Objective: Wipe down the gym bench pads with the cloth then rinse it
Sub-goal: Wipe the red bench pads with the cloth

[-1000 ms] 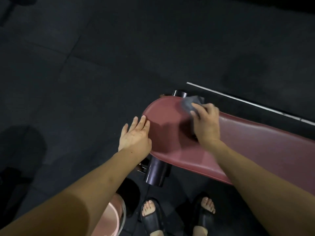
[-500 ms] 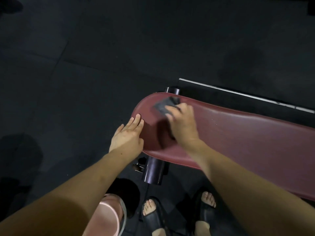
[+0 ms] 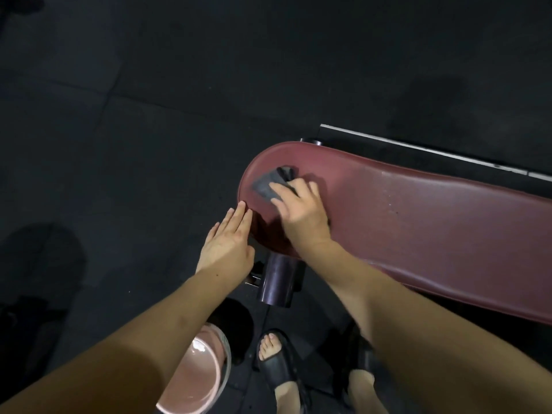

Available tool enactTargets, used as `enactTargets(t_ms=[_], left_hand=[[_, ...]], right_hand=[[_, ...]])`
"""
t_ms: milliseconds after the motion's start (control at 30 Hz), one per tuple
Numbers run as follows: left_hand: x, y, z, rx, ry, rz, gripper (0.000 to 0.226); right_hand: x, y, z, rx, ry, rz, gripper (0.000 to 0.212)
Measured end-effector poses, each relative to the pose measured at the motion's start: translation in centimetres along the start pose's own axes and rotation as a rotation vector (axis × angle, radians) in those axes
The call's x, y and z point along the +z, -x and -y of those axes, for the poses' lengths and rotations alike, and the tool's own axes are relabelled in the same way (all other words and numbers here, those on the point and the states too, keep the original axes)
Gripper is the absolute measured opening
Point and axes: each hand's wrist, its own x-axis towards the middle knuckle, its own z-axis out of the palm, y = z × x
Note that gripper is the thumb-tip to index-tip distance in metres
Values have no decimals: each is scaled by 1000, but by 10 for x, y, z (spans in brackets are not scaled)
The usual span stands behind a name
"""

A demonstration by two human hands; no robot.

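Observation:
A long dark-red bench pad (image 3: 418, 222) runs from the centre to the right edge. My right hand (image 3: 301, 210) presses a small dark grey cloth (image 3: 270, 182) flat onto the pad's rounded left end. Part of the cloth is hidden under my fingers. My left hand (image 3: 228, 243) lies flat with fingers together, its fingertips touching the pad's left rim, and it holds nothing.
A pink bucket (image 3: 219, 348) with water stands on the black rubber floor below my left forearm. A dark cylindrical bench leg (image 3: 276, 279) sticks out under the pad. My feet in black slides (image 3: 277, 363) stand beside it. A white-edged strip (image 3: 418, 149) runs behind the bench.
My right hand has slid the cloth leftward across the pad's end, from the far edge toward the left rim. My left hand stays at the rim.

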Motion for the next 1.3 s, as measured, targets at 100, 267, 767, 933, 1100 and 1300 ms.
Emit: enactTargets(t_ms=[100, 267, 767, 933, 1100, 1300], left_hand=[[3, 5, 2, 1, 46, -9, 76], [10, 20, 8, -48, 131, -20, 76], [23, 61, 16, -104, 186, 22, 74], [23, 59, 16, -125, 185, 31, 75], [24, 54, 21, -132, 148, -1, 66], [25, 47, 8, -63, 132, -46, 59]], right_hand=[[-35, 29, -53, 232, 74, -5, 34], [-47, 40, -64, 583, 86, 0, 41], [-45, 85, -16, -45, -48, 228, 32], [-8, 38, 23, -50, -87, 191, 29], [-8, 42, 17, -152, -66, 227, 30], [-53, 101, -19, -126, -53, 213, 37]])
